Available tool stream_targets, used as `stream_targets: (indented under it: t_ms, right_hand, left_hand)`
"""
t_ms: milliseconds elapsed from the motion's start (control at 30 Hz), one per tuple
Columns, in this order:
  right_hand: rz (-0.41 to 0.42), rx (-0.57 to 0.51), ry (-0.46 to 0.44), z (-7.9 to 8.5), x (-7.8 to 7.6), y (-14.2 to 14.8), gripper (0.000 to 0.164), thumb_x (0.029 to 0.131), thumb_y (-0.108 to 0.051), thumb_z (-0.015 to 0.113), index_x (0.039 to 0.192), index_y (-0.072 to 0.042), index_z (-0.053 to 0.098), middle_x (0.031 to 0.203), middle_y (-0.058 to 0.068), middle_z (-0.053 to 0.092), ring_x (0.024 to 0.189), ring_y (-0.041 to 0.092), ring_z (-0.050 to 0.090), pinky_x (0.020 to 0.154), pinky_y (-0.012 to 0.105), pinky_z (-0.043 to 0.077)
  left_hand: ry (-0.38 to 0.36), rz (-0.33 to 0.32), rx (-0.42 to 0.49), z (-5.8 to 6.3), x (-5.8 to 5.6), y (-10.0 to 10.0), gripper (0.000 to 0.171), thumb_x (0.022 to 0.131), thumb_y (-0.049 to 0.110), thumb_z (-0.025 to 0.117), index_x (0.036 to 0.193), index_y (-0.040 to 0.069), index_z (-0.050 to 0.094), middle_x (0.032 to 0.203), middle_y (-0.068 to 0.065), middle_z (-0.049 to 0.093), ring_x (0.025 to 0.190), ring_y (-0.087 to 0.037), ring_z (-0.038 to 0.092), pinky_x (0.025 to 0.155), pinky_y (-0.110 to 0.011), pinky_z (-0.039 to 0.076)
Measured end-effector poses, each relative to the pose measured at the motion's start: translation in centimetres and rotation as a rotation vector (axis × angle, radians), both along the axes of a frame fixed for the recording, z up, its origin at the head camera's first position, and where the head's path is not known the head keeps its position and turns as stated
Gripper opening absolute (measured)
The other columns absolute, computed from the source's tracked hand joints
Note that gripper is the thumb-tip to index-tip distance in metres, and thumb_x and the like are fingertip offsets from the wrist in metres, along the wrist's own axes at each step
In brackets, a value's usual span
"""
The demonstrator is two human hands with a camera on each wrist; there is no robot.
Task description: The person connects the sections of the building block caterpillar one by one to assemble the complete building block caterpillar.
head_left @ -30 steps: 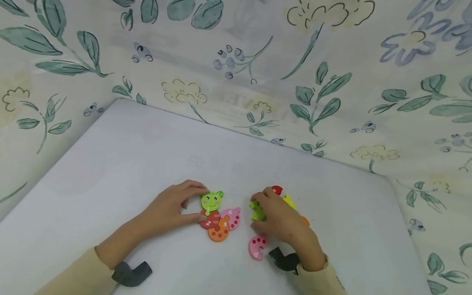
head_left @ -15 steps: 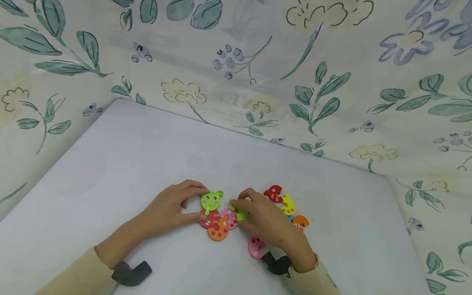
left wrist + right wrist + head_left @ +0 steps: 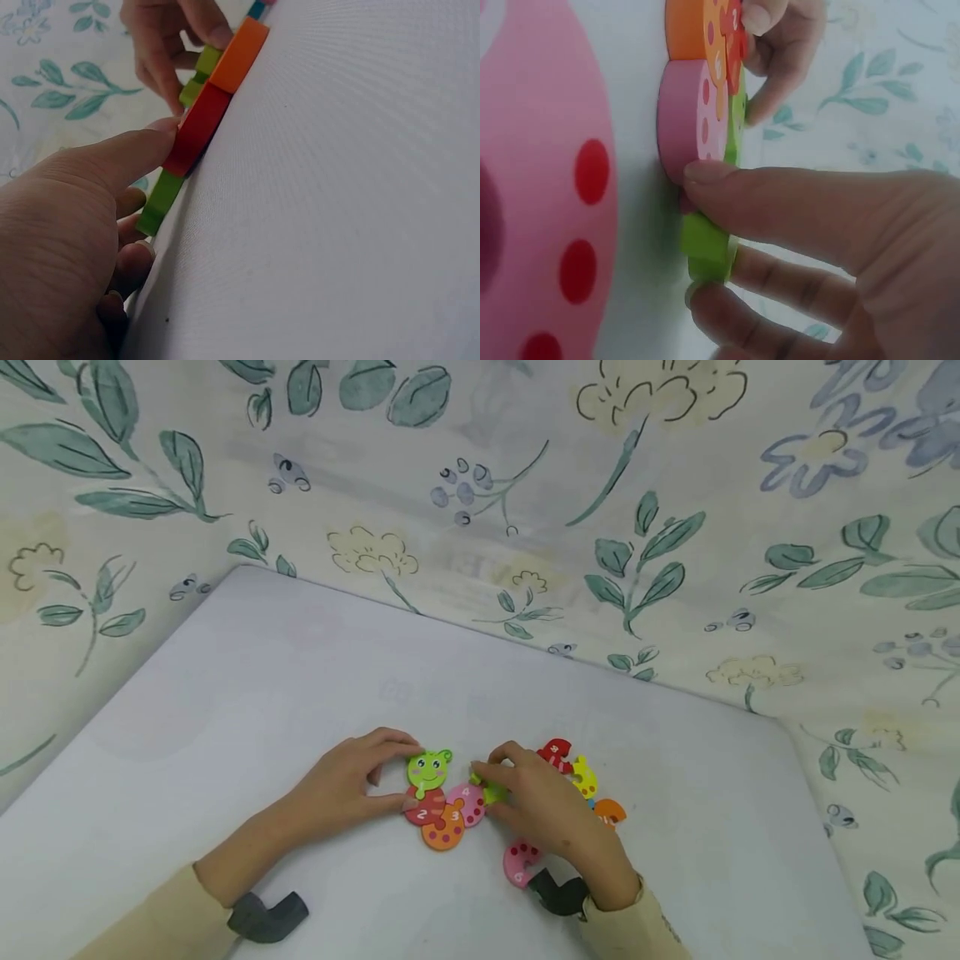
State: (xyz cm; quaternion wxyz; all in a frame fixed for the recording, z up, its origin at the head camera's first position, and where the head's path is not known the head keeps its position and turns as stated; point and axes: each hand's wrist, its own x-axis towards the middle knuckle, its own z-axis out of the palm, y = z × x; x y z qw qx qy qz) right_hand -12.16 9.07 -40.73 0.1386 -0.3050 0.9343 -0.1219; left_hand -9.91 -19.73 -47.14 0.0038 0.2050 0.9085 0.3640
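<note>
Two bare hands, both in beige sleeves, work over ten visible puzzle pieces on a white surface (image 3: pixel 322 685). Four are joined in a curved row: a green caterpillar head (image 3: pixel 427 771), a red piece (image 3: pixel 427 806) marked 2, an orange piece (image 3: pixel 442 836) marked 3 and a pink piece (image 3: pixel 467 803) marked 4. The left hand (image 3: pixel 341 785) grips the row's near end, thumb on the red and a finger on the head.

The right hand (image 3: pixel 551 806) pinches a single green piece (image 3: pixel 493 794) between thumb and fingers, at the pink end of the row; whether it is fitted in cannot be told. Chunky and bright, the green piece has a notched outline, its top mostly covered.

Five more lie loose: a pink crescent (image 3: pixel 512 864) with dark red dots, just below the right hand, and, beyond that hand, one red chunk (image 3: pixel 555 752), one dotted yellow bit (image 3: pixel 586 777), one orange wedge (image 3: pixel 611 812) and a sliver of blue (image 3: pixel 591 803), mostly hidden. The head carries two eyes, pink cheeks, a smile and a curled feeler.
</note>
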Motion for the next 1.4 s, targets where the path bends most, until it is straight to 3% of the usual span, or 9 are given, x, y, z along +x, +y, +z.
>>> stream_targets:
  t_ms: [333,567,800,933,1033,1200,1300,1400]
  right_hand:
    - [0.051,0.018,0.010,-0.8,0.3,-0.3,0.052,0.094,-0.021,0.081,0.144,-0.029,0.066,0.136,0.006,0.058,0.116,0.024,0.059,0.093,0.035,0.057]
    - [-0.016,-0.036,-0.103,-1.2,1.1,1.4,0.067,0.096,-0.027,0.078,0.157,-0.028,0.051,0.151,0.004,0.051,0.132,0.024,0.053,0.099,0.040,0.054]
    - [-0.001,-0.088,-0.121,-1.7,1.7,3.1,0.059,0.101,-0.016,0.069,0.156,-0.026,0.052,0.163,-0.003,0.043,0.140,0.023,0.047,0.101,0.039,0.053]
    - [-0.032,-0.156,-0.170,-1.6,1.3,3.7,0.062,0.102,-0.015,0.067,0.160,-0.025,0.046,0.163,-0.005,0.043,0.145,0.022,0.044,0.107,0.043,0.049]
    - [-0.093,-0.196,-0.221,-1.2,1.2,4.1,0.062,0.103,-0.014,0.066,0.160,-0.021,0.045,0.157,-0.005,0.051,0.133,0.017,0.054,0.105,0.042,0.050]
    - [-0.163,-0.182,-0.301,0.2,1.3,5.3,0.054,0.102,-0.018,0.067,0.154,-0.020,0.054,0.130,-0.006,0.067,0.094,0.008,0.062,0.082,0.030,0.056]
    - [-0.153,-0.171,-0.307,1.6,1.1,6.6,0.052,0.101,-0.017,0.068,0.152,-0.018,0.057,0.125,-0.004,0.070,0.096,0.009,0.066,0.081,0.028,0.056]
    - [-0.186,-0.198,-0.253,3.0,0.8,8.6,0.050,0.100,-0.013,0.070,0.149,-0.014,0.058,0.125,0.001,0.070,0.102,0.015,0.068,0.081,0.027,0.057]
  left_hand:
    - [-0.002,-0.001,0.000,0.0,0.1,-0.1,0.059,0.086,0.037,0.088,0.140,0.026,0.066,0.139,0.008,0.059,0.075,-0.002,0.048,0.066,-0.025,0.043]
    - [-0.009,-0.021,0.002,-0.1,-0.1,0.4,0.059,0.086,0.039,0.087,0.140,0.025,0.066,0.140,0.008,0.059,0.075,-0.002,0.048,0.067,-0.025,0.044]
    - [-0.007,-0.011,0.008,0.3,-0.1,0.4,0.060,0.085,0.034,0.089,0.139,0.024,0.067,0.138,0.006,0.061,0.074,-0.002,0.048,0.064,-0.024,0.043]
    - [-0.007,-0.006,0.012,0.2,-0.2,0.3,0.060,0.084,0.033,0.089,0.139,0.024,0.067,0.138,0.005,0.061,0.074,-0.003,0.048,0.064,-0.024,0.043]
    - [0.000,-0.004,0.010,0.1,-0.2,0.2,0.060,0.084,0.033,0.090,0.138,0.024,0.067,0.138,0.005,0.061,0.073,-0.002,0.048,0.064,-0.024,0.043]
    - [0.007,-0.010,0.004,-0.1,-0.3,0.3,0.059,0.084,0.033,0.089,0.139,0.024,0.067,0.138,0.005,0.061,0.074,-0.002,0.048,0.064,-0.024,0.043]
    - [0.006,-0.011,0.009,0.0,-0.3,0.3,0.059,0.084,0.034,0.089,0.139,0.025,0.067,0.138,0.006,0.061,0.074,-0.002,0.048,0.064,-0.024,0.043]
    - [-0.002,-0.003,0.006,0.1,-0.1,0.2,0.059,0.085,0.035,0.089,0.139,0.026,0.067,0.138,0.008,0.061,0.074,-0.003,0.048,0.064,-0.024,0.042]
